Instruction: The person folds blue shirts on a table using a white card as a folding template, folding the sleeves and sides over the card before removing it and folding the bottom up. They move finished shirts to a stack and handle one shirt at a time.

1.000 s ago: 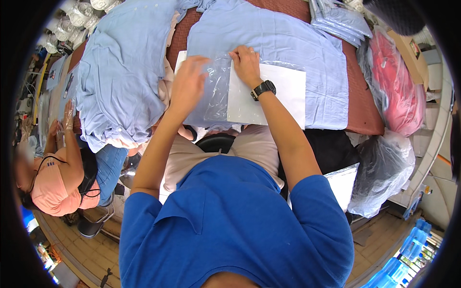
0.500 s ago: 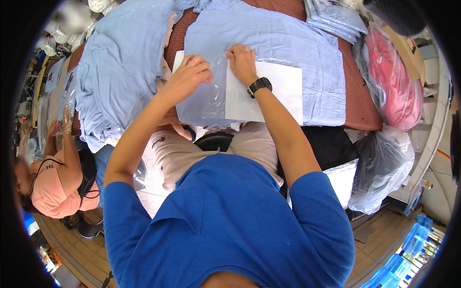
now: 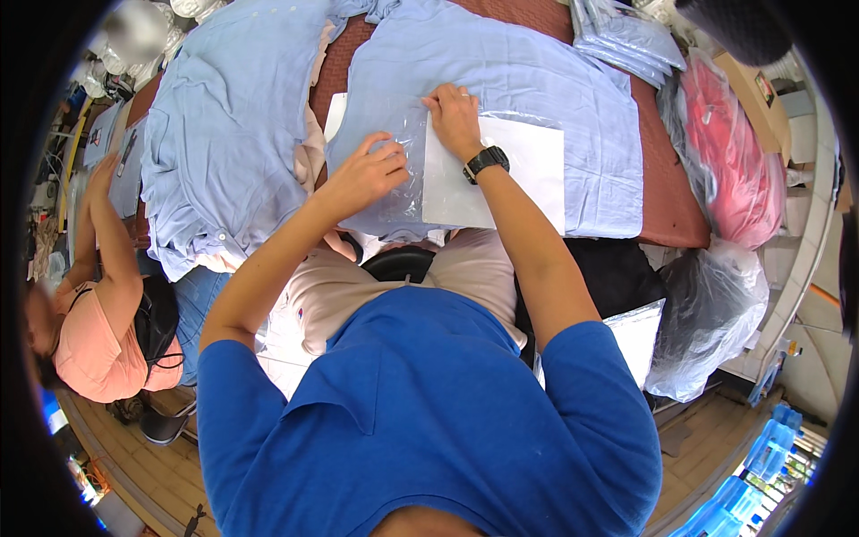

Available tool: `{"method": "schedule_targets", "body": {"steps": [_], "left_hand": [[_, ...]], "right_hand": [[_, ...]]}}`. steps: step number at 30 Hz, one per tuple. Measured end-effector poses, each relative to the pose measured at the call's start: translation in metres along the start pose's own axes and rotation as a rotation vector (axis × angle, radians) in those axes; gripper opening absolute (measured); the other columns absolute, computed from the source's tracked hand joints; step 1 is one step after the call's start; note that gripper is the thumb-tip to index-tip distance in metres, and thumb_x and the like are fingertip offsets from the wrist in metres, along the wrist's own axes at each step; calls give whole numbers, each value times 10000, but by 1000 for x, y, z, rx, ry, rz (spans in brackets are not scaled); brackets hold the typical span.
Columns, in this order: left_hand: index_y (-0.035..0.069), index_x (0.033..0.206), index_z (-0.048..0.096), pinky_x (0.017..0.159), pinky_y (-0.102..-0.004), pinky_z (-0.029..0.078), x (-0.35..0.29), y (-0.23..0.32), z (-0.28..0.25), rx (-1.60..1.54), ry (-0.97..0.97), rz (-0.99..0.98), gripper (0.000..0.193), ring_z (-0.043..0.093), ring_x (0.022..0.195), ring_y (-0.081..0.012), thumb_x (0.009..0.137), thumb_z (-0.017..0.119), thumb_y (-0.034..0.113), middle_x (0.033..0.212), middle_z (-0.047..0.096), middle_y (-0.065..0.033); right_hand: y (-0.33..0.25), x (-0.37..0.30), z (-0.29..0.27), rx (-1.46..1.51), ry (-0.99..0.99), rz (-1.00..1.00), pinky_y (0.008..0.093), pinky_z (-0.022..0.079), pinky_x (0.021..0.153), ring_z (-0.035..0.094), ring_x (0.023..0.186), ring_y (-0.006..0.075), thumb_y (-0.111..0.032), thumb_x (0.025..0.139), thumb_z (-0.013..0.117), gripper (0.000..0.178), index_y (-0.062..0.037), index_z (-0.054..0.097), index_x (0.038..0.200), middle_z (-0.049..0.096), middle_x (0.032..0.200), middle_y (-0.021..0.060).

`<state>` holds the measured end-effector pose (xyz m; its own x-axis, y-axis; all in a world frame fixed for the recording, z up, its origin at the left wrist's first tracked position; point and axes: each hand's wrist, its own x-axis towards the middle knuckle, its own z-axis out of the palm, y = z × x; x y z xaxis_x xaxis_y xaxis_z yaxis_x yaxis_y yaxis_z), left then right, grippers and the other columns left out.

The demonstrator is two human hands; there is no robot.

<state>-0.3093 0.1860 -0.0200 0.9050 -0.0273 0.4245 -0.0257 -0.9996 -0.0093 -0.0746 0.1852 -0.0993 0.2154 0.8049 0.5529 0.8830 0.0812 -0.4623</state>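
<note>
Since the earlier frame, the left hand (image 3: pixel 371 174) has been lowered toward the near edge of the worktop (image 3: pixel 669 192) and set over the left part of a clear plastic bag (image 3: pixel 407 195), while the right hand (image 3: pixel 456 116) has been kept almost where it was. The bag is laid flat on a spread light-blue garment (image 3: pixel 604 166), at the middle of the worktop's near edge. A white sheet (image 3: pixel 528 179) is overlapped by it; clear film is seen past the sheet's far and left edges, but whether the sheet is held inside or beneath cannot be told. On the left hand the fingers are loosely curled, and whether any film is pinched cannot be told. On the right hand the fingers are bent down at the sheet's far-left corner; a grip there cannot be made out. Toward the worktop's left edge, light-blue shirts (image 3: pixel 219 116) are heaped, with part hung over the near edge. At the far-right corner, folded blue garments are stacked in clear packets (image 3: pixel 626 43). Beyond the right edge, a red bundle (image 3: pixel 729 148) is enclosed in clear plastic, beside a cardboard box (image 3: pixel 747 98). At far left, a co-worker's forearms (image 3: pixel 109 237) have been stretched farther forward.
</note>
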Motion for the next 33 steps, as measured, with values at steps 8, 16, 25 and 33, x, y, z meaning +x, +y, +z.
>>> {"method": "schedule_targets", "body": {"steps": [8, 16, 25, 33], "left_hand": [[59, 895, 640, 919, -395, 429, -16, -2, -14, -186, 105, -101, 261, 558, 1043, -267, 646, 610, -18, 933, 577, -66], [48, 895, 637, 947, -399, 435, -51, 1, -19, -315, 62, -253, 267, 533, 1165, -313, 670, 604, -91, 1004, 595, -91], [103, 1145, 624, 1052, -464, 381, -36, 32, -21, -280, 256, -364, 405, 512, 1217, -298, 752, 693, 31, 1234, 597, -75], [129, 942, 680, 1045, -481, 377, -32, 31, -5, -114, 1, -116, 241, 547, 1143, -228, 702, 696, 126, 1002, 642, 29]], "right_hand": [[-3, -1, -2, -19, -14, -8, 441, 367, 834, 537, 916, 280, -231, 926, 638, 135, -104, 610, 891, 603, 907, 39], [-3, -2, 0, -12, 1, -36, 435, 366, 827, 533, 913, 277, -239, 930, 634, 142, -103, 609, 898, 597, 919, 44], [-2, -2, 1, -34, -20, -20, 434, 366, 831, 536, 915, 279, -241, 931, 633, 143, -103, 610, 902, 596, 920, 45], [-1, -2, 2, -30, -6, -35, 442, 367, 840, 542, 918, 285, -238, 933, 630, 140, -105, 609, 894, 604, 921, 49]]}}
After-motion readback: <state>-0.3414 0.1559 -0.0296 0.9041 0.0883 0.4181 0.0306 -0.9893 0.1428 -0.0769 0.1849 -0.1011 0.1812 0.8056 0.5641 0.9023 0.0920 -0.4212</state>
